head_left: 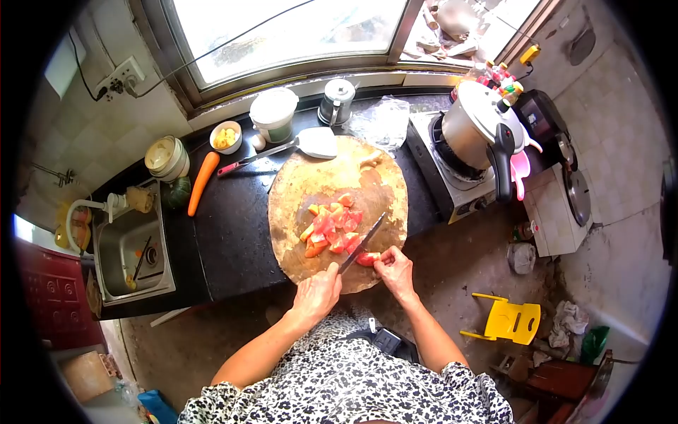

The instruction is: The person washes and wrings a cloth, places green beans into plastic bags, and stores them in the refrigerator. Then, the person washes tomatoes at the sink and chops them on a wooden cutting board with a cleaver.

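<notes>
A round wooden board lies on the dark counter, with a pile of cut tomato pieces at its middle. My left hand is closed round the handle of a knife, whose blade slants up and to the right beside the pile. At the board's near right part, my right hand pinches a red tomato piece, just right of the blade. The knife's handle is mostly hidden by my left fingers.
A spatula rests on the board's far edge. Left stand a carrot, a bowl, a white bucket and the sink. A pressure cooker sits on the stove at right. A yellow chair stands on the floor.
</notes>
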Demonstrator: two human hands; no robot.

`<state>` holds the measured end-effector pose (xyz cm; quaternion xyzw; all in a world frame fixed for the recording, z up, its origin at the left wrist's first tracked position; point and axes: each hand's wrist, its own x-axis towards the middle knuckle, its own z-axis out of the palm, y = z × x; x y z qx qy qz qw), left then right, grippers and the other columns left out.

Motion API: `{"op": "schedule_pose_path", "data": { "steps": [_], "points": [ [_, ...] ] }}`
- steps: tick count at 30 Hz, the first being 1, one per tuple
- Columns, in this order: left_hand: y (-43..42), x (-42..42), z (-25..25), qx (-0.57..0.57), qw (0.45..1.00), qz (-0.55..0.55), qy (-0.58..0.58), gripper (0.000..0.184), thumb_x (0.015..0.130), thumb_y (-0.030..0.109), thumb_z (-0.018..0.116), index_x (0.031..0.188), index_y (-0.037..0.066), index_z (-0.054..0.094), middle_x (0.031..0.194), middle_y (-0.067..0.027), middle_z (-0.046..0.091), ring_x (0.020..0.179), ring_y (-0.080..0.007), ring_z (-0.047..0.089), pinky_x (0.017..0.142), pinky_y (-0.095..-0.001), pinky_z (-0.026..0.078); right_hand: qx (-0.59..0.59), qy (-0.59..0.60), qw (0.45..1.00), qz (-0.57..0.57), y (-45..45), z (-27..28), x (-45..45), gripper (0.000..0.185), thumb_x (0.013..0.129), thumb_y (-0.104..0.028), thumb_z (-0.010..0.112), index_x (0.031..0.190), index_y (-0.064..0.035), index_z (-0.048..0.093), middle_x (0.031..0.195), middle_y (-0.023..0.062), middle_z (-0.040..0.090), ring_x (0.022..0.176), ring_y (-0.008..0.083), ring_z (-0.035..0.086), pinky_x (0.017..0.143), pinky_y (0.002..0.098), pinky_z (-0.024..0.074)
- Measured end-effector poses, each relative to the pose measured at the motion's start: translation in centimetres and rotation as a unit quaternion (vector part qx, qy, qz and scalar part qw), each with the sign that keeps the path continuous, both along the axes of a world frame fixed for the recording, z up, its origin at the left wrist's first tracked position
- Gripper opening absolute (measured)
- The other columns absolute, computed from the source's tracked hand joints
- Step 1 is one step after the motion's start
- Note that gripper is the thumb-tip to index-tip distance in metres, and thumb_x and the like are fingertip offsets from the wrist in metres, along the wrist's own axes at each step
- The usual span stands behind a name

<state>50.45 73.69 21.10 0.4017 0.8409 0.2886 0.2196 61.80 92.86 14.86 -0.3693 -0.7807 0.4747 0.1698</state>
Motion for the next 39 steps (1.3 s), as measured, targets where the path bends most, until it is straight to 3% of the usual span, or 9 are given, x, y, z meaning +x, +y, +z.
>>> {"op": "schedule_pose_path", "data": {
  "steps": [4, 11, 15, 19, 23, 27, 29, 34, 39],
  "points": [
    [-1.3, 0.5, 3.5, 0.005, 1.000, -0.001, 0.003, 0.015, 0.096, 0.018, 0.051, 0.096, 0.004, 0.046, 0.073, -0.0227, 0.063, 0.070, -0.0448, 0.064, 0.060, -0.0536, 0.051, -0.074, -0.031, 0.996, -0.023, -0.9, -0.3, 0.6, 0.016, 0.080, -0.008, 0.072, 0.078, 0.0014, 0.059, 0.063, 0.0050, 0.063, 0.053, 0.0106, 0.063, 0.048, 0.0265, 0.0508],
    [-0.5, 0.4, -0.7, -0.026, 0.999, -0.017, 0.007, 0.016, 0.096, 0.020, 0.050, 0.096, 0.004, 0.047, 0.073, -0.0231, 0.064, 0.069, -0.0448, 0.064, 0.061, -0.0548, 0.051, -0.033, -0.026, 0.999, -0.033, -1.2, -1.6, 0.9, 0.015, 0.083, -0.008, 0.070, 0.085, 0.0023, 0.061, 0.068, 0.0059, 0.065, 0.053, 0.0114, 0.063, 0.049, 0.0256, 0.0515],
    [-1.0, 0.0, 1.8, -0.020, 1.000, -0.020, -0.006, 0.015, 0.095, 0.018, 0.053, 0.097, 0.004, 0.046, 0.077, -0.0217, 0.064, 0.076, -0.0442, 0.063, 0.065, -0.0541, 0.049, -0.084, 0.024, 0.994, -0.058, -1.0, -1.7, 0.9, 0.014, 0.086, -0.010, 0.066, 0.094, 0.0016, 0.063, 0.076, 0.0114, 0.069, 0.065, 0.0167, 0.067, 0.062, 0.0295, 0.0544],
    [-1.1, 1.0, 2.4, -0.028, 0.999, -0.026, 0.007, 0.014, 0.095, 0.017, 0.054, 0.097, 0.005, 0.047, 0.078, -0.0213, 0.064, 0.076, -0.0436, 0.063, 0.064, -0.0539, 0.049, -0.057, 0.047, 0.995, -0.065, -1.1, -2.2, 0.9, 0.012, 0.091, -0.004, 0.063, 0.102, 0.0007, 0.061, 0.077, 0.0047, 0.066, 0.060, 0.0088, 0.063, 0.054, 0.0242, 0.0522],
    [-0.3, 1.6, -0.3, -0.038, 0.999, -0.031, 0.017, 0.013, 0.094, 0.017, 0.054, 0.096, 0.006, 0.047, 0.075, -0.0207, 0.063, 0.074, -0.0439, 0.063, 0.063, -0.0539, 0.049, -0.087, 0.054, 0.992, -0.073, -1.4, -1.4, 1.0, 0.013, 0.091, -0.003, 0.062, 0.104, 0.0007, 0.060, 0.083, 0.0052, 0.068, 0.065, 0.0097, 0.064, 0.056, 0.0236, 0.0521],
    [-0.8, 1.1, -0.3, 0.001, 1.000, -0.027, 0.006, 0.015, 0.095, 0.020, 0.052, 0.097, 0.006, 0.048, 0.078, -0.0240, 0.066, 0.069, -0.0455, 0.064, 0.060, -0.0559, 0.051, -0.015, 0.053, 0.998, -0.022, -1.9, 0.2, 0.6, 0.025, 0.084, -0.005, 0.066, 0.107, 0.0024, 0.059, 0.085, 0.0105, 0.071, 0.066, 0.0132, 0.066, 0.064, 0.0273, 0.0540],
    [-1.3, 0.8, -0.4, -0.004, 0.999, -0.006, 0.036, 0.015, 0.095, 0.020, 0.053, 0.098, 0.006, 0.048, 0.077, -0.0235, 0.065, 0.069, -0.0442, 0.065, 0.060, -0.0539, 0.052, 0.031, 0.015, 0.999, 0.027, -1.6, -0.9, -0.1, 0.032, 0.081, -0.005, 0.070, 0.109, 0.0018, 0.059, 0.099, 0.0134, 0.068, 0.068, 0.0151, 0.066, 0.067, 0.0299, 0.0544],
    [-2.8, -1.0, 1.4, 0.008, 0.997, 0.060, 0.043, 0.016, 0.096, 0.019, 0.054, 0.100, 0.005, 0.050, 0.079, -0.0220, 0.065, 0.072, -0.0428, 0.065, 0.063, -0.0517, 0.052, 0.002, 0.065, 0.996, 0.067, -0.9, -1.5, -3.8, 0.048, 0.077, -0.004, 0.077, 0.118, 0.0022, 0.055, 0.101, 0.0118, 0.062, 0.072, 0.0131, 0.064, 0.067, 0.0277, 0.0551],
    [-4.6, -2.6, 2.0, 0.029, 0.984, 0.160, 0.070, 0.018, 0.096, 0.017, 0.055, 0.107, 0.004, 0.053, 0.083, -0.0223, 0.065, 0.076, -0.0440, 0.063, 0.064, -0.0511, 0.051, 0.008, -0.004, 0.996, 0.085, -1.4, 0.8, -4.0, 0.062, 0.073, -0.003, 0.080, 0.127, 0.0001, 0.051, 0.107, 0.0131, 0.051, 0.068, 0.0133, 0.061, 0.067, 0.0279, 0.0544]
  ]
}}
